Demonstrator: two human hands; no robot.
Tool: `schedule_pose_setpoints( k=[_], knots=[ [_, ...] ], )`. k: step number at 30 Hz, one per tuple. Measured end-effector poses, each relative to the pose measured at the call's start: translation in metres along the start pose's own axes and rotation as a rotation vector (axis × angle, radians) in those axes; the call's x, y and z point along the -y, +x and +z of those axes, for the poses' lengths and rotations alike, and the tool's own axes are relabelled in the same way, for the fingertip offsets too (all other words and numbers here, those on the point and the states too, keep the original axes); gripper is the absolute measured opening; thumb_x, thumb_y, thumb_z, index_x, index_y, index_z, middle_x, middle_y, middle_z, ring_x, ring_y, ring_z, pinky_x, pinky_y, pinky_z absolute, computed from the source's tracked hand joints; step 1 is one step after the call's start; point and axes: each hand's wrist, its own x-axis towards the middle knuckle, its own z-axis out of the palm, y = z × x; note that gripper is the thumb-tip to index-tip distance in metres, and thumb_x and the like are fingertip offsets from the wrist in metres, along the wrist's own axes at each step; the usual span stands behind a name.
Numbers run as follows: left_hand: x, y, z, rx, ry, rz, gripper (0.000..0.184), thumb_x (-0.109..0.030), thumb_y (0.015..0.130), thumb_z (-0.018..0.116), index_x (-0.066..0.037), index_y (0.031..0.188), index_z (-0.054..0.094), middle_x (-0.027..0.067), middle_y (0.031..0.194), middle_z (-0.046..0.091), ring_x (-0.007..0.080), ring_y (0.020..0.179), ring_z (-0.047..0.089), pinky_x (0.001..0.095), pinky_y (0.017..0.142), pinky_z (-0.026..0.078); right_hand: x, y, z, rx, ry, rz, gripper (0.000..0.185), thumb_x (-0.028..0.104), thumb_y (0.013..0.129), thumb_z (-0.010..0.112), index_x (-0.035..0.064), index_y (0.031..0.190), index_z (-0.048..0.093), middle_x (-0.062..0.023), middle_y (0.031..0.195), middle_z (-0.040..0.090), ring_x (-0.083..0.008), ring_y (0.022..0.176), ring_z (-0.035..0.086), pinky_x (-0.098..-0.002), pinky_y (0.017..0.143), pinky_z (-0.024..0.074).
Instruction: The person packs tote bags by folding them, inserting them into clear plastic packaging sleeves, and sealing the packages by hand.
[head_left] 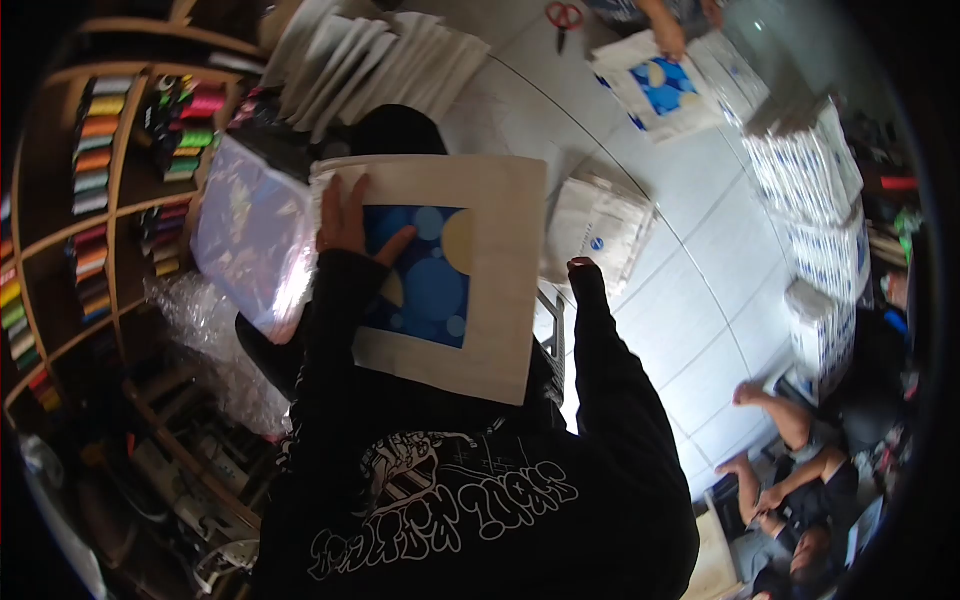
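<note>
The right hand (583, 264) could pass over the pale grey tiled floor (695, 315), between the small pile of beige cloth bags (600, 225) and the white plastic-wrapped stacks (805, 175). On the left, a big shiny clear plastic bag (250, 228) and a brown wooden shelf (126, 140) block the way.

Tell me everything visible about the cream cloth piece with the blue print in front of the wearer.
The cream cloth piece is roughly rectangular and looks like woven fabric, fairly flat and slightly tilted. Its blue print is a dark-blue square with lighter blue circles and pale-yellow partial ones, with wide plain cream to its right. It lies in front of the black printed top. The left hand rests on its left side, thumb over the print. Its underside is hidden.
</note>
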Motion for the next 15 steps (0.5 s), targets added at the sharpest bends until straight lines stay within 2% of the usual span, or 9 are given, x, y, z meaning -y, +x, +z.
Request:
schedule_pose_setpoints(
  k=[1,4,7,8,9,10,11,13,15],
  knots=[
    [0.001,-0.005,-0.002,-0.029,0.012,-0.027,0.091,-0.053,0.060,0.071,-0.022,0.134,0.028,0.0180,0.140,0.019,0.0373,0.129,0.020,0.0506,0.098,0.026,0.020,0.005,-0.003,0.015,0.006,-0.038,0.019,0.022,0.078,0.059,0.0053,0.087,0.059,-0.0152,0.074,0.063,-0.0279,0.068,0.062,-0.0375,0.060,0.0502],
    [0.013,-0.023,-0.005,-0.109,0.209,-0.124,0.093,-0.045,0.059,0.075,-0.011,0.133,0.029,0.0241,0.135,0.027,0.0384,0.124,0.030,0.0427,0.100,0.029,0.095,0.020,-0.030,0.190,0.935,0.419,0.011,0.017,0.082,0.055,0.0071,0.087,0.055,-0.0065,0.074,0.062,-0.0196,0.063,0.060,-0.0281,0.048,0.0445],
    [0.045,-0.046,0.006,-0.131,-0.131,-0.184,0.097,-0.044,0.059,0.075,0.003,0.129,0.028,0.0275,0.126,0.036,0.0388,0.120,0.035,0.0413,0.099,0.030,0.052,0.058,-0.030,0.131,0.335,-0.218,0.004,0.009,0.076,0.051,0.0090,0.075,0.047,-0.0044,0.060,0.047,-0.0165,0.050,0.047,-0.0268,0.040,0.0368],
    [0.046,-0.053,0.005,-0.114,-0.147,-0.261,0.095,-0.043,0.059,0.074,0.003,0.128,0.029,0.0260,0.124,0.039,0.0386,0.117,0.038,0.0416,0.098,0.032,0.178,0.012,-0.105,0.101,1.047,0.191,0.007,0.009,0.075,0.053,0.0085,0.074,0.046,-0.0033,0.055,0.042,-0.0163,0.050,0.046,-0.0279,0.040,0.0385],
    [0.046,-0.061,0.004,-0.097,-0.171,-0.335,0.093,-0.041,0.060,0.074,0.002,0.128,0.029,0.0245,0.122,0.042,0.0385,0.114,0.040,0.0419,0.096,0.033,0.226,0.010,-0.145,0.106,1.383,0.652,0.009,0.009,0.074,0.054,0.0075,0.077,0.046,-0.0037,0.057,0.044,-0.0160,0.050,0.046,-0.0278,0.042,0.0412],
    [0.051,-0.067,0.003,-0.130,-0.171,-0.362,0.093,-0.041,0.060,0.074,0.002,0.128,0.029,0.0245,0.122,0.042,0.0385,0.114,0.040,0.0419,0.096,0.033,0.221,0.005,-0.147,0.138,1.029,0.188,0.010,0.016,0.081,0.049,0.0064,0.081,0.046,-0.0039,0.058,0.045,-0.0150,0.050,0.048,-0.0261,0.043,0.0419],
    [0.056,-0.072,0.005,-0.127,-0.330,-0.387,0.091,-0.040,0.061,0.074,0.001,0.129,0.029,0.0240,0.120,0.043,0.0373,0.113,0.042,0.0426,0.096,0.034,0.248,0.000,-0.174,0.287,1.225,0.309,0.011,0.015,0.083,0.049,0.0057,0.088,0.049,-0.0059,0.064,0.052,-0.0134,0.052,0.051,-0.0241,0.042,0.0412],
    [0.060,-0.079,0.004,-0.152,-0.509,-0.416,0.090,-0.038,0.061,0.073,0.000,0.129,0.028,0.0236,0.119,0.044,0.0362,0.111,0.044,0.0433,0.095,0.034,0.267,0.010,-0.192,0.586,0.774,0.159,0.027,0.030,0.087,0.048,0.0058,0.098,0.053,-0.0055,0.070,0.055,-0.0173,0.051,0.053,-0.0274,0.042,0.0421],
    [0.061,-0.082,0.001,-0.182,-0.273,-0.312,0.080,-0.029,0.060,0.075,-0.001,0.124,0.037,0.0212,0.114,0.047,0.0350,0.107,0.047,0.0424,0.090,0.038,0.296,-0.024,-0.200,0.300,0.600,-0.123,0.027,0.009,0.079,0.061,0.0026,0.102,0.051,-0.0097,0.083,0.060,-0.0122,0.058,0.056,-0.0226,0.048,0.0436]
  ],
)
